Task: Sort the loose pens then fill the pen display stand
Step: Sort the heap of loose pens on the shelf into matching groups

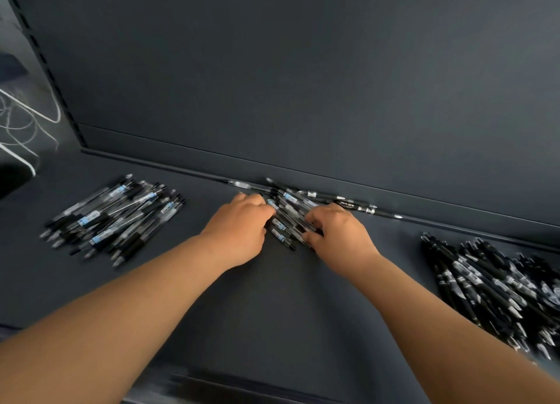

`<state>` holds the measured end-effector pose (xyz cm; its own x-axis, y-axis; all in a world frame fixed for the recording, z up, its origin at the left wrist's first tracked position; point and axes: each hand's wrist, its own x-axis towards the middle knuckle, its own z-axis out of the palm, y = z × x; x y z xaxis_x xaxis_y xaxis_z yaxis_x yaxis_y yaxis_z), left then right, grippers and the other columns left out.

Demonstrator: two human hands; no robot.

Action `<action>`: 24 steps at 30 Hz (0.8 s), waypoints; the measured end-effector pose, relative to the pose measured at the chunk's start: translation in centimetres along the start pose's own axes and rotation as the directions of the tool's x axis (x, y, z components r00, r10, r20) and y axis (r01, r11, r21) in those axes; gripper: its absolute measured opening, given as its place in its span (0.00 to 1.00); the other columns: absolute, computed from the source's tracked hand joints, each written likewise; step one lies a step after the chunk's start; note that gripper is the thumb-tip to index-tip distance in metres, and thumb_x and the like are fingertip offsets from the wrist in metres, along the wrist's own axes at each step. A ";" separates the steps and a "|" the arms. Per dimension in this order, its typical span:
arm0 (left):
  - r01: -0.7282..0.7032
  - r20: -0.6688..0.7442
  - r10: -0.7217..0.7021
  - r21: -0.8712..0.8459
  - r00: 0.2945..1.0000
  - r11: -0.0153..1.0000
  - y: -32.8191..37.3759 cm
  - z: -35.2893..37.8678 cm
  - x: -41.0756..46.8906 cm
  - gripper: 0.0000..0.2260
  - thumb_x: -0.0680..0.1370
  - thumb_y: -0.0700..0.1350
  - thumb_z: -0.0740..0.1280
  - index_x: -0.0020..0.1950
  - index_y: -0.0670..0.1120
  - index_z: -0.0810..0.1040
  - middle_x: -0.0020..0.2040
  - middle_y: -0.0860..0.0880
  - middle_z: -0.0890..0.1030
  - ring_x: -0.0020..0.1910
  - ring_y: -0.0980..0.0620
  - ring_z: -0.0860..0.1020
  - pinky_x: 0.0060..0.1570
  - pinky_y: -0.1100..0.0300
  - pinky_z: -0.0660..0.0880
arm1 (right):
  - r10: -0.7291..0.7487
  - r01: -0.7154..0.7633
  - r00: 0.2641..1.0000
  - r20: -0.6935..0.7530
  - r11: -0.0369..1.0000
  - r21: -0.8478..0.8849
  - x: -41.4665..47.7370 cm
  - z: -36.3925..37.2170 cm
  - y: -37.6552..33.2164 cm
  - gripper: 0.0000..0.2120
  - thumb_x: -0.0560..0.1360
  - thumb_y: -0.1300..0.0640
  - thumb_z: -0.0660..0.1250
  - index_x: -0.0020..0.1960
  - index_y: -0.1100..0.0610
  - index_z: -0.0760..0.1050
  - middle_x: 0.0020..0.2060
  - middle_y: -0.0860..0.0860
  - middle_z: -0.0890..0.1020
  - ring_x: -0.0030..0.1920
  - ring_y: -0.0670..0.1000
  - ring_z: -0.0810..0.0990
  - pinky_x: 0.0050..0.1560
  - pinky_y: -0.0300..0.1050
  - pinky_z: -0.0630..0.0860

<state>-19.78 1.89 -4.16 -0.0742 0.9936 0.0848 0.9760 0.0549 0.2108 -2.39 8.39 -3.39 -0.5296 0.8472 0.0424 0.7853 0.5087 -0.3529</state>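
A middle cluster of pens (289, 218) is being gripped from both sides on the dark shelf (272, 306), close to the foot of the back panel (303, 85). The left hand (239, 230) is being held at the cluster's left edge, its fingers (260, 205) curled narrowly over several barrels. The right hand (339, 236) is being held at the right edge, thumb and fingers curled round a few pens — clear barrels with black tips and pale blue labels. A few black pens (351, 205) are lying along the back edge, just behind the cluster. A left pile (115, 218) of clear, blue-labelled pens is lying well apart to the left, and a right pile (497, 288) of black pens well apart to the right — both blurred. White cords (27, 115) are hanging at the far left.
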 end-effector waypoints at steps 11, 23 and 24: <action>0.181 -0.005 -0.187 -0.244 0.982 0.953 -1.4 -0.5 -0.2 0.07 0.79 0.45 0.62 0.49 0.53 0.79 0.48 0.52 0.70 0.51 0.53 0.70 0.45 0.59 0.67 | -0.039 0.039 0.999 -0.025 0.999 -0.008 0.0 0.2 -1.0 0.08 0.76 0.53 0.65 0.52 0.54 0.79 0.49 0.49 0.75 0.53 0.53 0.76 0.47 0.43 0.72; 0.214 0.065 -0.204 -0.312 0.977 0.926 -1.2 -0.7 -0.4 0.11 0.75 0.48 0.69 0.58 0.53 0.77 0.54 0.54 0.69 0.49 0.53 0.73 0.48 0.58 0.71 | 0.050 -0.059 0.986 0.160 0.997 0.048 0.9 -0.2 -1.7 0.12 0.75 0.57 0.67 0.58 0.52 0.76 0.50 0.50 0.81 0.50 0.53 0.79 0.49 0.46 0.77; 0.205 0.077 -0.190 -0.298 0.979 0.932 -1.2 -0.7 -0.4 0.10 0.76 0.48 0.69 0.57 0.53 0.78 0.55 0.54 0.69 0.51 0.53 0.73 0.50 0.58 0.71 | 0.064 -0.074 0.979 0.192 0.996 0.049 1.0 -0.2 -1.8 0.12 0.73 0.56 0.69 0.57 0.52 0.76 0.49 0.49 0.81 0.49 0.52 0.79 0.48 0.45 0.77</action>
<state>-21.03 1.35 -3.77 -0.2428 0.9696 -0.0318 0.8338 0.2253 0.5041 -4.20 8.37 -2.50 -0.5301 0.8327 -0.1599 0.8059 0.4361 -0.4004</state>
